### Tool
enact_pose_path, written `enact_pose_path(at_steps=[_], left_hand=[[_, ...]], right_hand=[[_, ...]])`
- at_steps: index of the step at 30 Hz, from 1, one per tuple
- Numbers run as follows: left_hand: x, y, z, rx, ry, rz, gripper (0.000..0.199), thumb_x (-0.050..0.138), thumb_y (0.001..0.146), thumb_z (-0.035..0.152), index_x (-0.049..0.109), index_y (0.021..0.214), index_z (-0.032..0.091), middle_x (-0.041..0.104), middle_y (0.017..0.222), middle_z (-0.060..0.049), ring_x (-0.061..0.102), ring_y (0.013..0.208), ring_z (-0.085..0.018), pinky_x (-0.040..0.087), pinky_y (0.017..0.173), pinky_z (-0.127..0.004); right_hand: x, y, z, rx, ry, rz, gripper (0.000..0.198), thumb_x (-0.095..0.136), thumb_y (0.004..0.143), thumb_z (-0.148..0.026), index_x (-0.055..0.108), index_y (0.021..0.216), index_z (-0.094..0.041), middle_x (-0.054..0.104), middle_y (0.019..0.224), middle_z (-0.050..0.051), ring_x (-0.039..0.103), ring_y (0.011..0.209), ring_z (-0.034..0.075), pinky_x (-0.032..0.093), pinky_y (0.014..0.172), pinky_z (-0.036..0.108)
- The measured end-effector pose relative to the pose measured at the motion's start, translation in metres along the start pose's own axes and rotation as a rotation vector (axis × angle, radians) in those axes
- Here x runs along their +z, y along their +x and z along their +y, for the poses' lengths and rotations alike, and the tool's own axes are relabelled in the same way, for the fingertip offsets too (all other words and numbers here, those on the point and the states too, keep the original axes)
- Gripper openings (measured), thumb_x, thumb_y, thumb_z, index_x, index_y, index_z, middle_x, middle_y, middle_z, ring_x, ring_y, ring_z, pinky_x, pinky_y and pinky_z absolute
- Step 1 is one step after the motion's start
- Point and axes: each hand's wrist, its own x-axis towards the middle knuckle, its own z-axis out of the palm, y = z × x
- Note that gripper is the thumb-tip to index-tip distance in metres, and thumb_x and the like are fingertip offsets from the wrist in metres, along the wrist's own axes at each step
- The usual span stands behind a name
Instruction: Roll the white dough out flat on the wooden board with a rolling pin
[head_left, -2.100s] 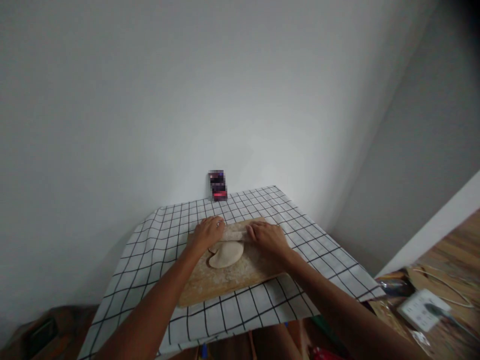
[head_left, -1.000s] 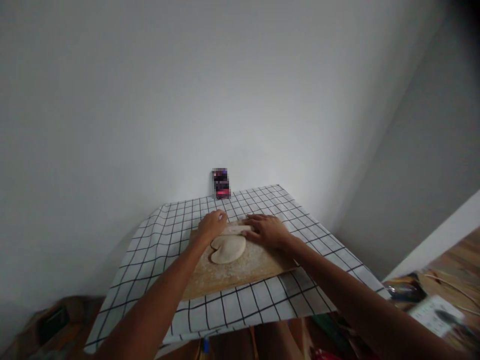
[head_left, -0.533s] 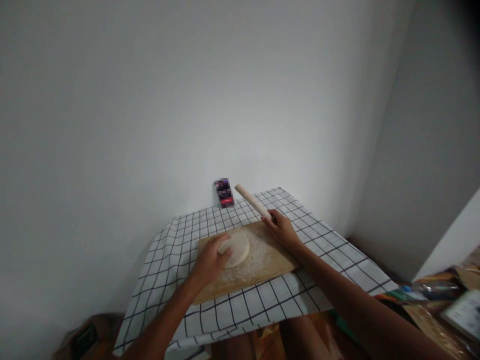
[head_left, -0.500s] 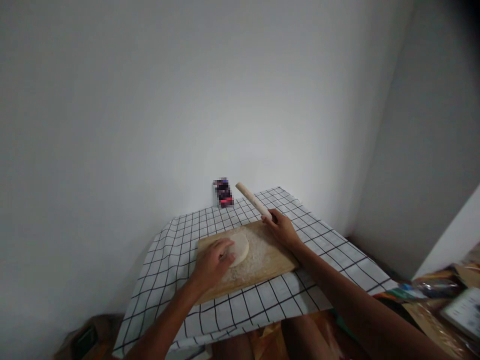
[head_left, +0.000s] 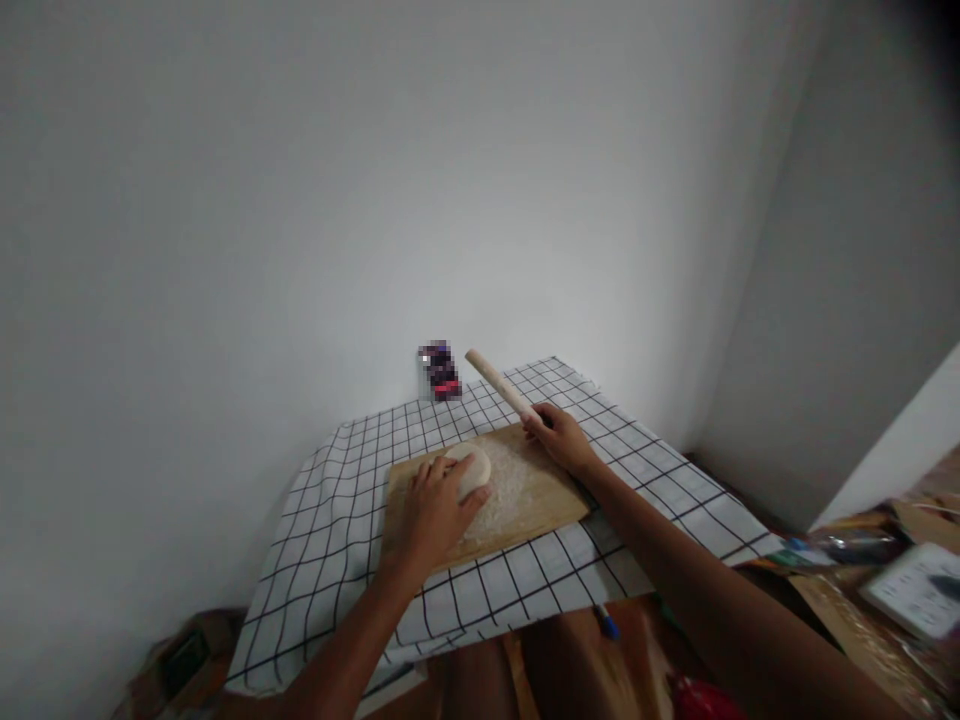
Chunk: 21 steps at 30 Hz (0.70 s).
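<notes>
On the wooden board (head_left: 551,490) lies a pale round of dough (head_left: 474,468), its left part covered by my left hand (head_left: 444,495). The fingers of that hand reach over the dough and the thumb rests by its near right edge, so the dough sits in a loose grip. My right hand (head_left: 559,435) is closed round the lower end of a thin wooden rolling pin (head_left: 499,383). The pin tilts up and away to the left, held clear of the dough above the far edge of the board. Loose flour (head_left: 510,485) is scattered over the board.
A white checked cloth (head_left: 337,510) covers the table. At its back edge, against the wall, stands a pixelated dark upright object (head_left: 441,372). Cardboard and a white item (head_left: 919,590) lie low on the right. A box (head_left: 184,650) is on the floor at left.
The dough now lies flatter on the board and farther from me, with my left hand spread more over it. My right hand keeps the rolling pin raised. The view has shifted slightly.
</notes>
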Motion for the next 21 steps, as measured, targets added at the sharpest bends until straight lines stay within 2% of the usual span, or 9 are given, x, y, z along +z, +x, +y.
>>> enact_pose_path(at_steps=[3,5,8,11,15,19,21], left_hand=[[-0.007,-0.004,-0.025,0.006,-0.203,-0.015,0.041,0.057,0.103,0.043,0.07,0.137,0.025,0.071,0.142,-0.009,0.062,0.134,-0.031,0.045,0.119,-0.049],[-0.015,-0.008,-0.046,-0.049,-0.314,0.016,0.039,0.053,0.103,0.043,0.072,0.131,0.023,0.074,0.139,-0.009,0.065,0.132,-0.028,0.048,0.117,-0.046],[-0.028,-0.016,-0.072,-0.16,-0.364,0.065,0.038,0.052,0.101,0.045,0.073,0.124,0.023,0.076,0.134,-0.008,0.068,0.127,-0.028,0.052,0.114,-0.046],[-0.036,-0.019,-0.082,-0.159,-0.382,0.095,0.037,0.05,0.101,0.043,0.074,0.121,0.023,0.077,0.129,-0.008,0.07,0.122,-0.028,0.055,0.11,-0.045],[-0.035,-0.003,-0.07,-0.003,-0.378,0.052,0.03,0.052,0.098,0.028,0.076,0.114,0.023,0.077,0.125,-0.007,0.071,0.119,-0.025,0.057,0.107,-0.042],[-0.021,0.029,-0.036,0.168,-0.351,-0.055,0.048,0.042,0.089,0.003,0.077,0.114,0.023,0.077,0.128,-0.005,0.068,0.127,-0.021,0.05,0.117,-0.04],[-0.012,0.043,-0.017,0.257,-0.33,-0.125,0.049,0.043,0.089,0.002,0.078,0.116,0.023,0.077,0.131,-0.004,0.065,0.131,-0.022,0.046,0.121,-0.041]], right_hand=[[-0.001,0.0,-0.001,0.013,-0.022,0.044,0.048,0.051,0.095,-0.069,0.061,0.089,-0.023,0.063,0.07,-0.001,0.059,0.064,0.018,0.046,0.06,0.03],[-0.001,-0.001,-0.001,0.02,-0.031,0.071,0.051,0.048,0.096,-0.072,0.058,0.085,-0.024,0.058,0.067,-0.003,0.053,0.061,0.017,0.042,0.058,0.029],[-0.002,-0.002,-0.003,0.013,-0.072,0.098,0.052,0.05,0.095,-0.075,0.056,0.081,-0.024,0.053,0.065,-0.003,0.049,0.062,0.017,0.038,0.058,0.029],[-0.001,-0.004,-0.005,-0.031,-0.159,0.079,0.053,0.053,0.094,-0.074,0.056,0.076,-0.024,0.053,0.065,-0.003,0.048,0.063,0.017,0.035,0.059,0.03],[0.001,-0.006,-0.009,-0.054,-0.236,0.046,0.051,0.055,0.094,-0.071,0.057,0.075,-0.024,0.053,0.065,-0.003,0.048,0.063,0.017,0.033,0.06,0.03],[0.002,-0.007,-0.009,-0.057,-0.248,0.062,0.05,0.054,0.094,-0.07,0.056,0.075,-0.024,0.051,0.064,-0.004,0.048,0.062,0.016,0.033,0.059,0.03],[0.002,-0.006,-0.007,-0.054,-0.232,0.077,0.051,0.054,0.095,-0.07,0.055,0.074,-0.024,0.049,0.064,-0.004,0.047,0.062,0.016,0.033,0.059,0.03]])
